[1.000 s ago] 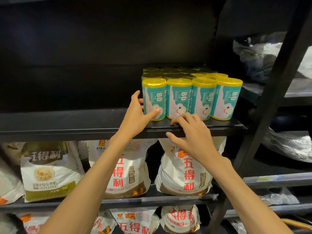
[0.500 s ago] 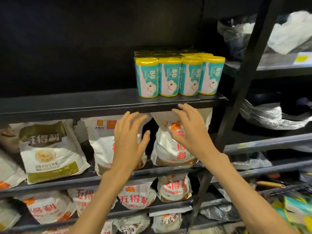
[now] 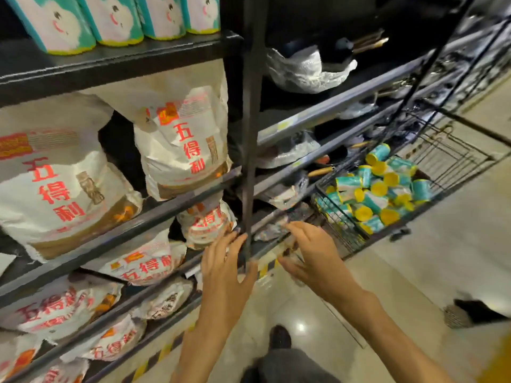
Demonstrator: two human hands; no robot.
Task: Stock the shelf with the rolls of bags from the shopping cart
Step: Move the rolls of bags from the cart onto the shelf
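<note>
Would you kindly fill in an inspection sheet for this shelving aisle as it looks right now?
Surface: dark shelf at top left, carrying rolls along its front edge; bare shelf to their left.
Job's things: four rolls standing upright side by side on the shelf; loose rolls piled in the cart at right.
Clutter: flour bags on the lower shelves; plastic-wrapped goods in the next bay.
Grippers: left hand and right hand both open, holding nothing, low in front of the upright post.
Cables: nothing seen.
Surroundings: glossy tiled floor; hazard-striped tape along the shelf base.
</note>
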